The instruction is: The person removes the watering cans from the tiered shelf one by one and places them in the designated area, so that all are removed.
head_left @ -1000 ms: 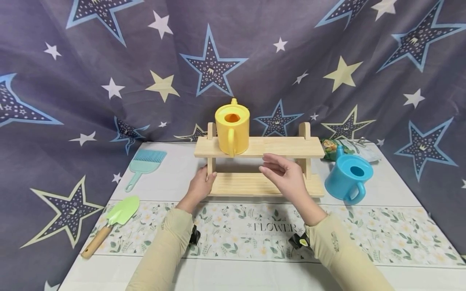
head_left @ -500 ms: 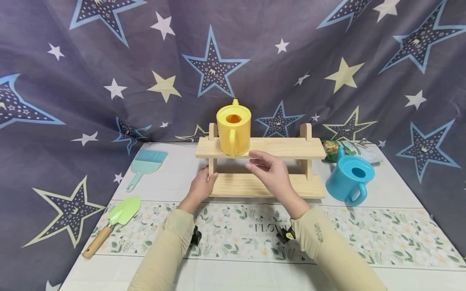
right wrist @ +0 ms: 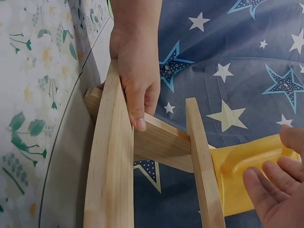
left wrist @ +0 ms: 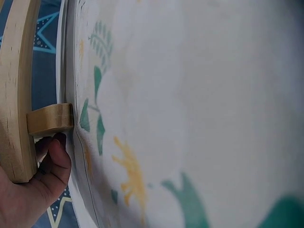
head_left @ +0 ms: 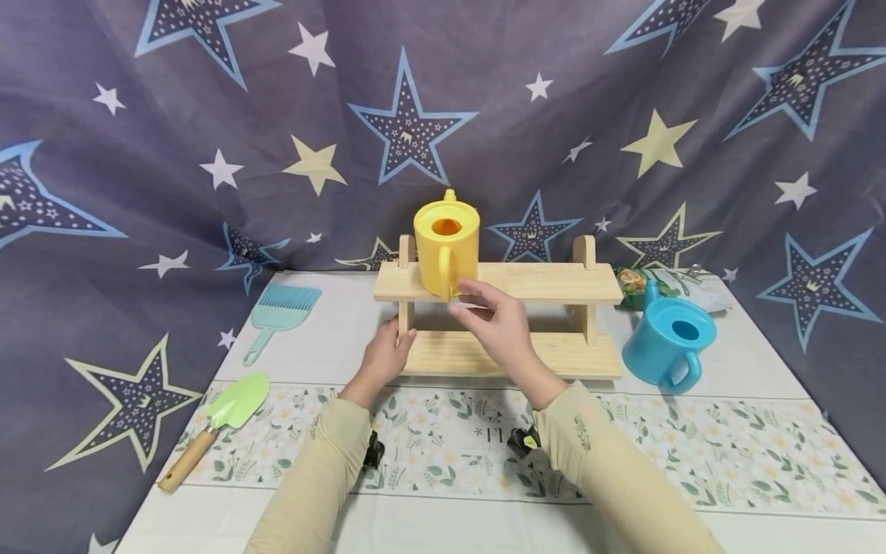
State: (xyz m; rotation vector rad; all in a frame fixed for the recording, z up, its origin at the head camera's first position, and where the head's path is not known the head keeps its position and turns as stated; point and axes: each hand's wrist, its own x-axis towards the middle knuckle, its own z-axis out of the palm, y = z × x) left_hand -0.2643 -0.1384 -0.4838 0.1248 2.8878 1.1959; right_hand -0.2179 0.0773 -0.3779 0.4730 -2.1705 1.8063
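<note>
My left hand (head_left: 384,358) grips the lower left end of a two-tier wooden shelf (head_left: 554,283). In the right wrist view its thumb lies over the lower board (right wrist: 111,156), and the left wrist view shows its fingers (left wrist: 56,161) curled under the board beside a wooden foot (left wrist: 51,118). On the left part of the upper board stands a yellow watering can (head_left: 467,250), upright, its handle facing me and its spout to the back. My right hand (head_left: 505,331) is just in front of the can, fingertips right by the foot of the handle, fingers loosely bent and holding nothing.
A blue watering can (head_left: 654,346) stands right of the shelf, before a green packet (head_left: 630,286). At left lie a teal brush (head_left: 280,308) and a green trowel (head_left: 238,400) with a wooden handle. A star-patterned curtain (head_left: 263,138) hangs behind the table.
My right hand has moved left along the front of the shelf, up to the yellow watering can's handle. My left hand keeps its grip on the shelf, and the can stays put.
</note>
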